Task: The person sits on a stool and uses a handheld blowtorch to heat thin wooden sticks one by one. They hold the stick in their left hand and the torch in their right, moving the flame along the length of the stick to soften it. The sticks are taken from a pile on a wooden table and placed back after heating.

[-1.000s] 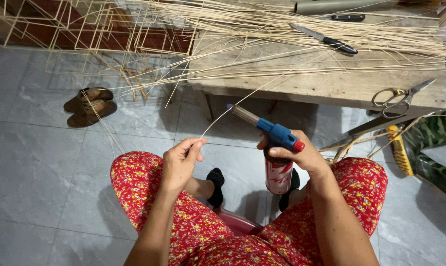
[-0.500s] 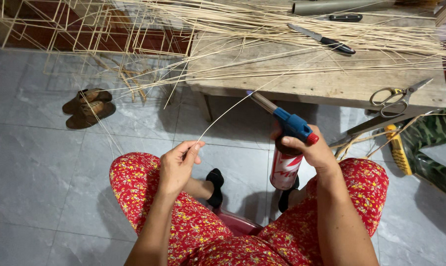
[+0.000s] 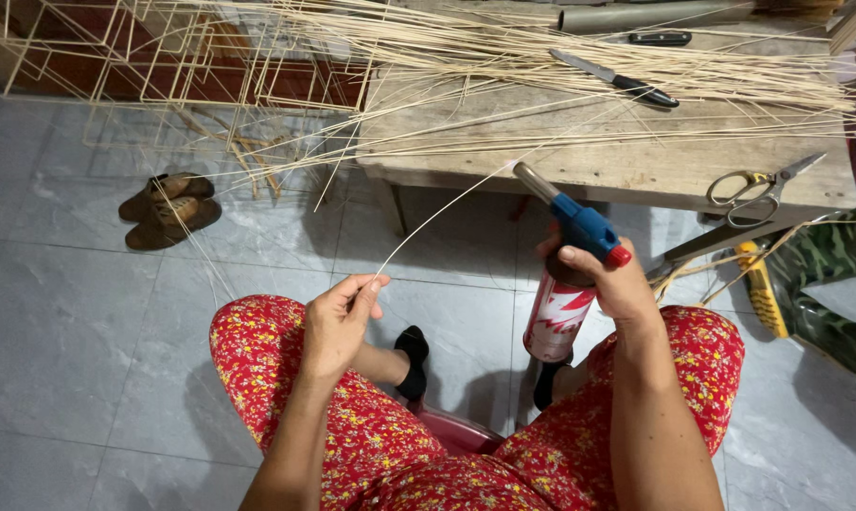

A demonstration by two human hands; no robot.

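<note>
My left hand [image 3: 338,317] pinches the near end of a thin pale bamboo strip [image 3: 447,210] that runs up and right toward the bench. My right hand [image 3: 609,279] grips a gas torch [image 3: 568,270]: a red-and-white canister with a blue head and a metal nozzle. The nozzle tip sits close to the strip, near the bench's front edge. No flame is visible. I sit with red floral trousers [image 3: 371,426] over my knees, black shoes on the grey tiles below.
A low wooden bench [image 3: 617,161] carries a pile of bamboo strips [image 3: 560,47], two knives [image 3: 617,80], scissors [image 3: 754,185] and a pipe. Bamboo frames [image 3: 144,52] stand at the back left. Brown sandals [image 3: 167,208] lie on the floor left; a yellow-handled tool [image 3: 759,289] right.
My right hand has raised the torch and tilted it more upright, bringing the nozzle up to the strip. My left hand kept its pinch and barely moved.
</note>
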